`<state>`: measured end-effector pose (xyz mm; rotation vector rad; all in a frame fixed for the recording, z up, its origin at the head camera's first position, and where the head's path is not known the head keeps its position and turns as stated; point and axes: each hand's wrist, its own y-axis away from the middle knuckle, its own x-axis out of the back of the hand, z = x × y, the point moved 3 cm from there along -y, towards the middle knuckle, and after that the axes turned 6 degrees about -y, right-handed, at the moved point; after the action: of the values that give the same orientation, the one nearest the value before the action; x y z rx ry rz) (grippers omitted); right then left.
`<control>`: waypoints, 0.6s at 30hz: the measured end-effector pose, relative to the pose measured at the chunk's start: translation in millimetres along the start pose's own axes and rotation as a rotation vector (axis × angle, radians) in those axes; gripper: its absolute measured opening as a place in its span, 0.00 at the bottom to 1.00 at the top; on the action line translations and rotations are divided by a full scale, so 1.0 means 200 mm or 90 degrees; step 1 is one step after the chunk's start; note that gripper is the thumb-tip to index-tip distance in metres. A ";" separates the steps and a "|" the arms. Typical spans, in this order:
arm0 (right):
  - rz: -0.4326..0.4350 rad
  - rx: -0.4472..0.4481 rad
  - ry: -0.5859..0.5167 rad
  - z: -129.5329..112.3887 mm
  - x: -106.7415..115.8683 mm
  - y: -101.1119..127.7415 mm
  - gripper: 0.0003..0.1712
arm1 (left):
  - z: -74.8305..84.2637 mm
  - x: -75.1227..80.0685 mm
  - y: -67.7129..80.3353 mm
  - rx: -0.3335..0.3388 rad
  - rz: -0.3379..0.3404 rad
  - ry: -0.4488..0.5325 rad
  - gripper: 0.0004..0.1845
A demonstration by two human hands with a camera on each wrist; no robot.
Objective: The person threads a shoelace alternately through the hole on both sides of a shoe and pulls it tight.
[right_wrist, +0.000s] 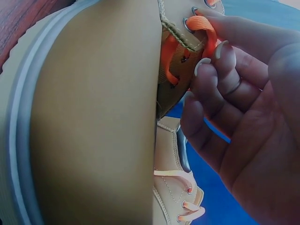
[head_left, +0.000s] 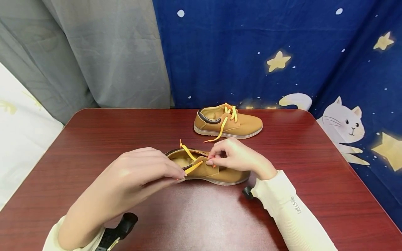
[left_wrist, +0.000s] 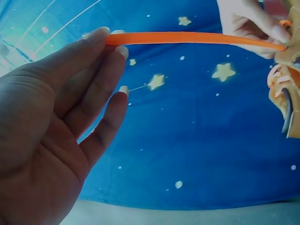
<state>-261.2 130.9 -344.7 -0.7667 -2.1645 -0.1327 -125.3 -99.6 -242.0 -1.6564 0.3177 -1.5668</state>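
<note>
A tan lace-up shoe (head_left: 216, 173) lies on its side on the dark red table (head_left: 94, 139), close in front of me. My left hand (head_left: 179, 175) pinches the free end of its orange lace (head_left: 193, 167) and holds it taut; in the left wrist view the lace (left_wrist: 187, 38) runs straight from my fingertips (left_wrist: 105, 35) to the shoe (left_wrist: 287, 89). My right hand (head_left: 211, 159) pinches the same lace at an eyelet on the shoe's upper. The right wrist view shows the fingers (right_wrist: 220, 51) curled on the lace loop (right_wrist: 206, 28) at a metal eyelet, beside the shoe's side (right_wrist: 93, 117).
A second tan shoe (head_left: 227, 122) with yellow-orange laces stands upright farther back on the table. A blue star-and-cat cloth (head_left: 282, 52) hangs behind and to the right, a grey curtain (head_left: 94, 52) to the left. The table's right edge runs close to the cloth.
</note>
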 end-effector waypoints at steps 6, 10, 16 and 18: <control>0.008 0.015 0.001 0.00 0.00 0.00 0.05 | 0.01 0.02 0.01 -0.022 -0.012 -0.002 0.14; 0.012 0.019 -0.001 -0.01 0.00 0.00 0.05 | 0.02 0.02 0.02 0.029 -0.082 -0.011 0.11; 0.016 0.015 -0.013 -0.01 0.00 0.00 0.04 | 0.00 -0.03 0.05 0.157 -0.248 -0.029 0.10; 0.016 0.015 -0.015 -0.02 0.00 0.00 0.04 | -0.01 -0.05 0.06 0.181 -0.282 -0.023 0.10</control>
<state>-259.7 130.2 -341.9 -0.7863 -2.1737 -0.0857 -124.9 -100.5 -257.1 -1.5930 -0.3014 -1.7996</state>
